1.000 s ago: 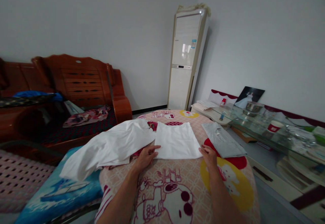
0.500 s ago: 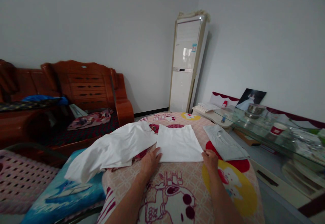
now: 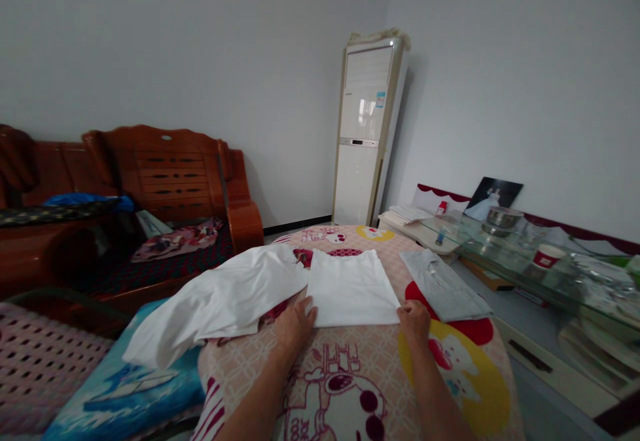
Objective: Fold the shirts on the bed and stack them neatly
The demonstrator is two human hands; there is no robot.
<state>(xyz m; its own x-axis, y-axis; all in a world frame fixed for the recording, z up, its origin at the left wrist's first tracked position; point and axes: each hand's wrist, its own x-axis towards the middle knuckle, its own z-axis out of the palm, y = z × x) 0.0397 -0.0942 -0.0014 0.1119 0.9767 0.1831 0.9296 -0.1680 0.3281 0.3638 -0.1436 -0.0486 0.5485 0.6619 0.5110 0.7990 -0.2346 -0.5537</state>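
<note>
A white garment (image 3: 353, 288), folded to a near rectangle, lies flat on the patterned cloth (image 3: 360, 354) that covers the round table. My left hand (image 3: 296, 321) pinches its near left corner, thumb on top. At the near right corner, my right hand (image 3: 414, 320) has its fingers closed on the fabric edge. Left of it a second white garment (image 3: 225, 294) lies loose and rumpled, hanging over the table's left side. A folded grey shirt (image 3: 445, 284) rests to the right, apart from my right hand.
A pink woven chair (image 3: 45, 361) with a blue cushion (image 3: 145, 388) stands at the left. Beyond it is a carved wooden sofa (image 3: 170, 174). A glass-topped cabinet (image 3: 500, 254) bearing a cup (image 3: 545, 256) and a metal bowl (image 3: 501, 220) runs along the right. An air conditioner (image 3: 363, 128) fills the corner.
The view has tilted up slightly, so everything sits a little lower. Both hands keep their hold at the near corners, and the folded white garment has hardly changed.
</note>
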